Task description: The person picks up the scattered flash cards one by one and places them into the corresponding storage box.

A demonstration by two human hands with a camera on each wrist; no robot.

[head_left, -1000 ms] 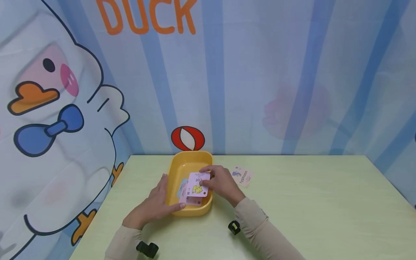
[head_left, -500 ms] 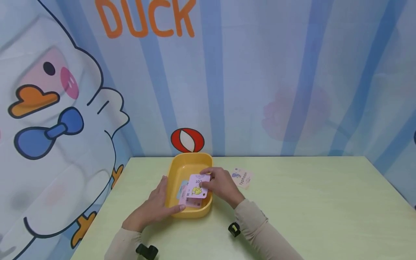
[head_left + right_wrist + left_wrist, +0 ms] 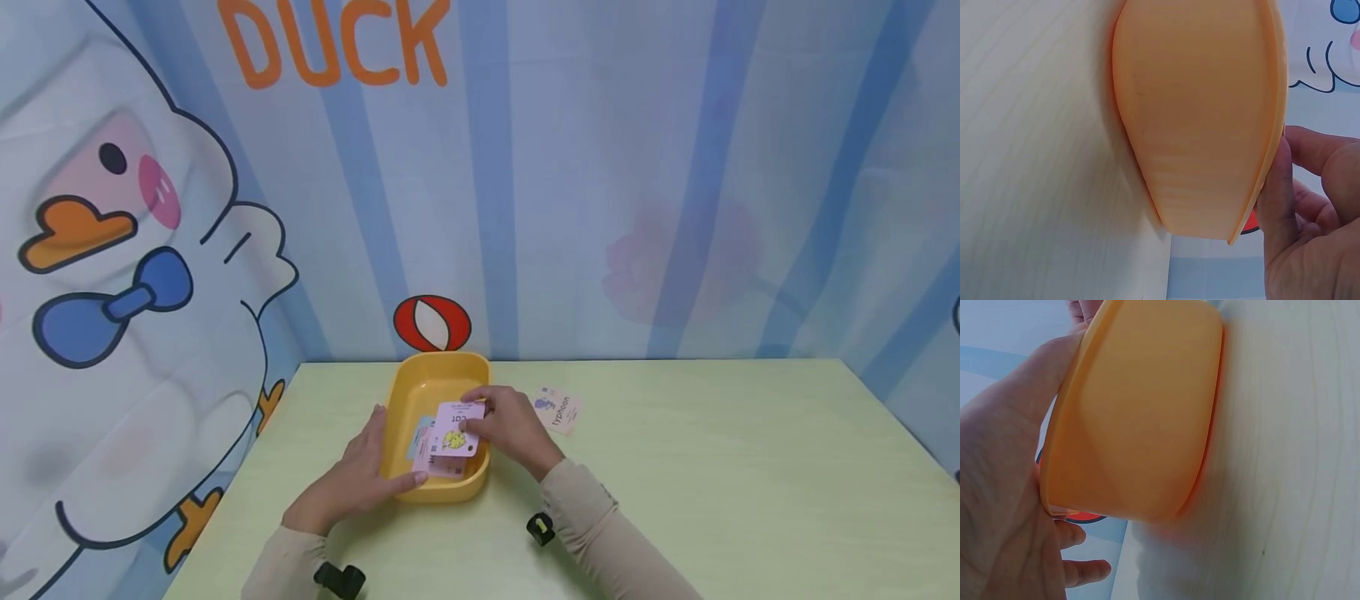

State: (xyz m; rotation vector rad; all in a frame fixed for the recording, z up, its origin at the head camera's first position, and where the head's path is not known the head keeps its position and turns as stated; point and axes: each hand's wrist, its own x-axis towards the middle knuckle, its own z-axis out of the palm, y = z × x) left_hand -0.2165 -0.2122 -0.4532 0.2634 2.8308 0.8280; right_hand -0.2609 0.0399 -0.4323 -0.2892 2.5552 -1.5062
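Note:
A yellow plastic tray stands on the table, with several word cards inside. My right hand reaches over its right rim and pinches a pale card marked "cat", which has a yellow animal picture. Beneath it in the tray lie a pinkish card and a light blue one, both partly hidden. My left hand lies along the tray's left side with straight fingers, its thumb at the front rim. In the wrist views the tray's outer walls hide the cards.
A pink "typhoon" card lies on the pale table, right of the tray. Behind the table hangs a blue striped backdrop with a printed duck. A dark wrist camera shows at the left sleeve.
The head view has tilted up slightly, so everything sits a little lower in it. Both hands, the tray and the cat card keep their places.

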